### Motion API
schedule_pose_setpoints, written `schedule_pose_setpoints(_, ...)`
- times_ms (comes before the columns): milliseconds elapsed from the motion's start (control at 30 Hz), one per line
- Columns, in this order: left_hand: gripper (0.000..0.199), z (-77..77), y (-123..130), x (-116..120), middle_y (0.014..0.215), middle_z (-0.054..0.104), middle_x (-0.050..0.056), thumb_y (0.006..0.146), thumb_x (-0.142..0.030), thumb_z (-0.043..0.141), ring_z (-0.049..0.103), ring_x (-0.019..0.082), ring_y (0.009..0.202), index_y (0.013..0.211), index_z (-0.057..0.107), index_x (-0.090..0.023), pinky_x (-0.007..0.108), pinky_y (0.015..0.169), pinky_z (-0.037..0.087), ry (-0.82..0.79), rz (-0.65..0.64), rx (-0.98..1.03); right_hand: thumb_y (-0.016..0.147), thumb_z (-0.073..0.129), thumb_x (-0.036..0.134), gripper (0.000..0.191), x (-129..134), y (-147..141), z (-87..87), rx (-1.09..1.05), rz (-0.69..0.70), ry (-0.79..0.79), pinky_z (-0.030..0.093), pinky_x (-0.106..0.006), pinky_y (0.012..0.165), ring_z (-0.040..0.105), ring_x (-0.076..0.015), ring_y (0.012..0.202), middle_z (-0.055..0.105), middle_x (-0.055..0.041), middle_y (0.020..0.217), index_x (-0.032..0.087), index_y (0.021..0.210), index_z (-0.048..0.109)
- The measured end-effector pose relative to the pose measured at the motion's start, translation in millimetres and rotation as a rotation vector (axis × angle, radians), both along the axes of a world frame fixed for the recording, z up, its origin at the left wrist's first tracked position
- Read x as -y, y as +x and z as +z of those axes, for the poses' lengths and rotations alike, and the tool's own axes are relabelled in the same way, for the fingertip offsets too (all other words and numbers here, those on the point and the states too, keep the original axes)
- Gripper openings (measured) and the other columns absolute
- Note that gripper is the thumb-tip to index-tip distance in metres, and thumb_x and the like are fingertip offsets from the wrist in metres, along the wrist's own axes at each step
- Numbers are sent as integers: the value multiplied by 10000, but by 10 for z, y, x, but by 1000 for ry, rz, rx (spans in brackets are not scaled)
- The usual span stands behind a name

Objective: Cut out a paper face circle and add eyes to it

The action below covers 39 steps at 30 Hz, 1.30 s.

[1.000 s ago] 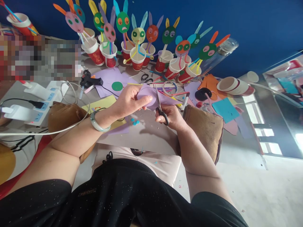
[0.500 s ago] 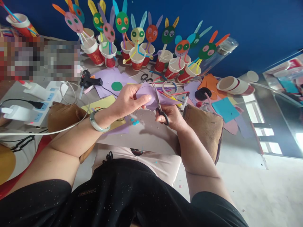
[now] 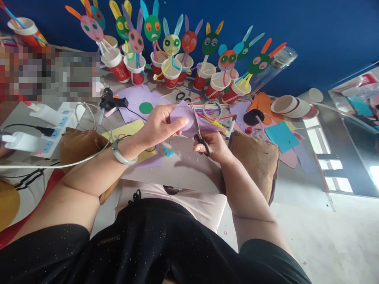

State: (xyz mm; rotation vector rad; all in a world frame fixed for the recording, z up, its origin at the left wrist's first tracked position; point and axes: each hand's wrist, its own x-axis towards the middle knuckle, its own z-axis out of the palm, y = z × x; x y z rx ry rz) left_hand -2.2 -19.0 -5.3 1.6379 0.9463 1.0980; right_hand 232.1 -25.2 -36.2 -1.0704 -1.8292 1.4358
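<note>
My left hand (image 3: 164, 124) pinches a piece of purple paper (image 3: 179, 114) between thumb and fingers, above the table. The paper has a rounded edge on its left, and a strip of it trails to the right behind the blades. Black-handled scissors (image 3: 202, 140) are in my right hand (image 3: 215, 146), with the blades pointing up and lying against the paper. Small blue paper bits (image 3: 168, 152) lie on the table below my hands. A green paper disc (image 3: 146, 107) rests on a purple sheet (image 3: 130, 112) to the left.
Behind stand several red-and-white paper cups (image 3: 171, 75) with paper animal heads. A glue gun (image 3: 112, 100) and a power strip (image 3: 57, 126) are at left. Brown cushions (image 3: 254, 163) flank me. At right are tipped cups (image 3: 291, 106), a tape roll (image 3: 253, 117) and a blue sheet (image 3: 282, 136).
The scissors in my right hand have shifted very slightly, their blades still at the purple paper. My left hand stays almost where it was.
</note>
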Motion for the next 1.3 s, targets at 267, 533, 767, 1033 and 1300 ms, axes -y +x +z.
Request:
schedule_pose_setpoints(267, 252, -28, 8, -5, 598, 665, -2, 898, -340, 715, 581, 90, 493, 717, 612, -198, 201, 458, 450, 5, -40, -6, 611, 891, 833, 712, -22, -3, -45, -14, 14, 3, 297, -255, 468, 436, -90, 456, 558, 27, 487, 180, 650, 610)
schedule_pose_setpoints(533, 237, -31, 6, -11, 606, 663, -7, 909, -349, 724, 603, 93, 501, 755, 635, -192, 197, 459, 455, -9, -50, 16, 626, 876, 844, 717, 2, -3, -4, -11, 3, -1, 284, -263, 470, 426, -87, 451, 550, 24, 481, 179, 638, 608)
schedule_pose_setpoints(767, 284, -36, -7, -24, 585, 654, -14, 922, -391, 738, 570, 83, 472, 744, 640, -194, 196, 450, 432, 10, -45, 5, 626, 859, 864, 728, 21, -14, 5, -17, -4, 6, 281, -266, 474, 426, -86, 446, 540, 32, 474, 182, 632, 607)
schedule_pose_setpoints(1033, 265, 20, 7, -2, 576, 635, -20, 901, -353, 734, 606, 87, 505, 719, 625, -194, 179, 471, 474, 2, -37, 40, 633, 839, 883, 745, 27, -8, 9, -10, -3, -5, 280, -277, 476, 421, -82, 448, 532, 24, 483, 180, 634, 594)
schedule_pose_setpoints(1300, 362, 11, 18, 10, 571, 617, -19, 925, -431, 734, 588, 73, 492, 696, 581, -194, 165, 460, 453, -8, -1, 71, 605, 855, 881, 746, 30, -20, 39, 10, -27, -22, 277, -265, 469, 415, -82, 451, 529, 35, 469, 187, 609, 581)
